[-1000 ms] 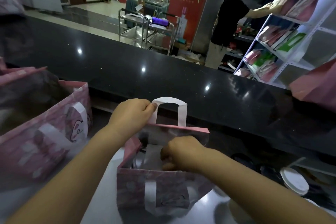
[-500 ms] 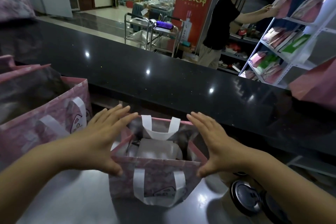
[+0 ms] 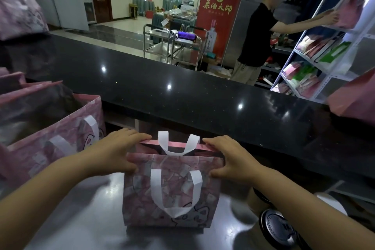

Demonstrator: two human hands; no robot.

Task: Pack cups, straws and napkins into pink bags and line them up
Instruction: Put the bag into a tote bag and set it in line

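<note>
"茶酒大師" on red banner [image 3: 220, 12]

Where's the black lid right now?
Head view, lower right: the black lid sits just right of the pink bag, partly under the right forearm.

A pink bag [image 3: 172, 189], cartoon-printed, is stood upright near the far edge of the grey worktop [image 3: 91, 209], its mouth squeezed nearly shut, both white handles folded down. A second pink bag [image 3: 50, 140] is set open toward the left edge
</note>
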